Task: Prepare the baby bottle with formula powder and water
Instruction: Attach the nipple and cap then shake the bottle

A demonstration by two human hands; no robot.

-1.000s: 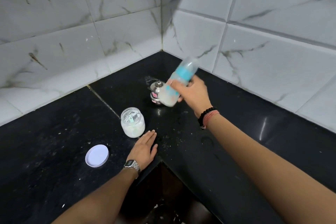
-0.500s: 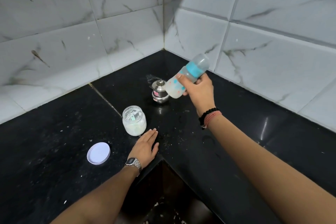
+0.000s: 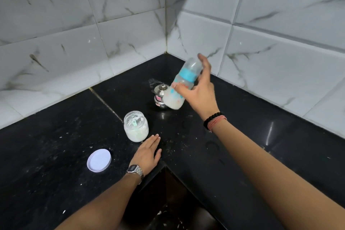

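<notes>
My right hand (image 3: 200,90) grips the baby bottle (image 3: 182,85) above the black counter, tilted with its capped top up and to the right. The bottle has a blue ring, a clear cap and cloudy white liquid in its lower part. Its outline is blurred. My left hand (image 3: 148,154) rests flat on the counter, fingers straight, just right of the open glass jar of white formula powder (image 3: 136,127). The jar's white lid (image 3: 99,160) lies upturned to the left.
A small lidded steel pot (image 3: 160,96) stands behind the bottle, near the tiled corner. The black counter (image 3: 261,145) is L-shaped, with white specks scattered on it. A dark gap opens at its inner corner, below my left wrist.
The bottle in my right hand swung between frames: lower and left, then up and right, and now down in front of the steel pot. My left hand stayed flat on the counter.
</notes>
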